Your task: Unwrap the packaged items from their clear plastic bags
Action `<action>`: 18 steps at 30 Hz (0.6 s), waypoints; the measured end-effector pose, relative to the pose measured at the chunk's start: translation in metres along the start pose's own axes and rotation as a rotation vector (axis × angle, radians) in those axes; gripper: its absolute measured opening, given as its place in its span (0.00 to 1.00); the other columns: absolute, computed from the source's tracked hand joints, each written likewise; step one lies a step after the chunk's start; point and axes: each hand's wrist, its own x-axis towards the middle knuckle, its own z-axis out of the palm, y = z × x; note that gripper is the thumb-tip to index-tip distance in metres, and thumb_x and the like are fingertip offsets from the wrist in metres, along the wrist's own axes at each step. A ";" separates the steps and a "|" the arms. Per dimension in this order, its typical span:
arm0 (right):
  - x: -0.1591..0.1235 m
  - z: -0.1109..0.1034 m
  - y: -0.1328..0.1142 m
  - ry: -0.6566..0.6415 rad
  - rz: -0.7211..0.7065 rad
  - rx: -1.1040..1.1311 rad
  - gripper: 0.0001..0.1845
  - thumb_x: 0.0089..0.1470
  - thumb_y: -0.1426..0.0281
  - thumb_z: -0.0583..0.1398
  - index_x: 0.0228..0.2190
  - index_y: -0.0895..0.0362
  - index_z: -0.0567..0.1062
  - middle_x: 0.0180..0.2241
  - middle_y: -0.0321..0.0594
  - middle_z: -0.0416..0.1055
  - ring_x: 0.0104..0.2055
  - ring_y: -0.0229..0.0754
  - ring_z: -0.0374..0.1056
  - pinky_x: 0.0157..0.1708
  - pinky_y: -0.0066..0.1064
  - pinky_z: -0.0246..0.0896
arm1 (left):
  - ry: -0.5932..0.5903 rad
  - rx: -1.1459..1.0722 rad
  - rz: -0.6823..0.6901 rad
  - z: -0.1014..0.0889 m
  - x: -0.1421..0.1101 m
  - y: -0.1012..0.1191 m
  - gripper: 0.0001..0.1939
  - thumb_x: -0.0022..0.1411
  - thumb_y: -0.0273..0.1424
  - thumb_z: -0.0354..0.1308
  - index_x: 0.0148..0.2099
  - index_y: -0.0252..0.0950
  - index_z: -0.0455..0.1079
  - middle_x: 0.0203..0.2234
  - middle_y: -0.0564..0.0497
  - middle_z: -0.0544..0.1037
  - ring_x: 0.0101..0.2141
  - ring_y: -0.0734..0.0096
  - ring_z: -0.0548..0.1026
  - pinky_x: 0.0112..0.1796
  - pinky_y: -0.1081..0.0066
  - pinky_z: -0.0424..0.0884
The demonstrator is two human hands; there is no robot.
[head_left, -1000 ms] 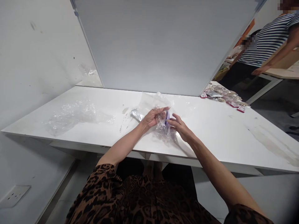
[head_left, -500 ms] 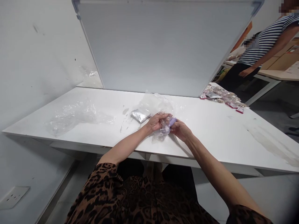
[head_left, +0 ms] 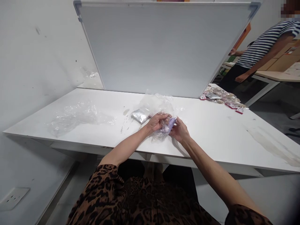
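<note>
My left hand (head_left: 157,122) is closed on a crinkled clear plastic bag (head_left: 160,135) just above the white table. A flat purple piece (head_left: 172,122) shows at the bag, partly covered by the film; its kind I cannot make out. On its right edge, the fingers of my right hand (head_left: 180,130) are pinched. Beside my left hand lies a silver foil packet (head_left: 140,116). Behind both hands, more loose clear plastic film (head_left: 154,101) is spread on the table.
A white board (head_left: 150,47) stands upright along the back of the white table (head_left: 215,134). Crumpled clear film (head_left: 75,117) lies at the left. Packaged items with red-and-white tags (head_left: 222,97) are heaped at the back right. A person in a striped shirt (head_left: 264,43) stands beyond.
My right hand has shifted slightly left and turned, and more of the purple piece shows. The left hand keeps its hold on the bag. The person at the right has moved a little.
</note>
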 end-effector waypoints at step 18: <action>0.008 -0.008 0.004 0.114 0.021 0.071 0.15 0.40 0.80 0.70 0.31 0.56 0.76 0.30 0.39 0.77 0.31 0.41 0.73 0.31 0.33 0.75 | -0.045 0.087 0.089 0.005 -0.007 0.007 0.08 0.57 0.20 0.69 0.27 0.27 0.75 0.18 0.52 0.73 0.20 0.80 0.71 0.26 0.78 0.68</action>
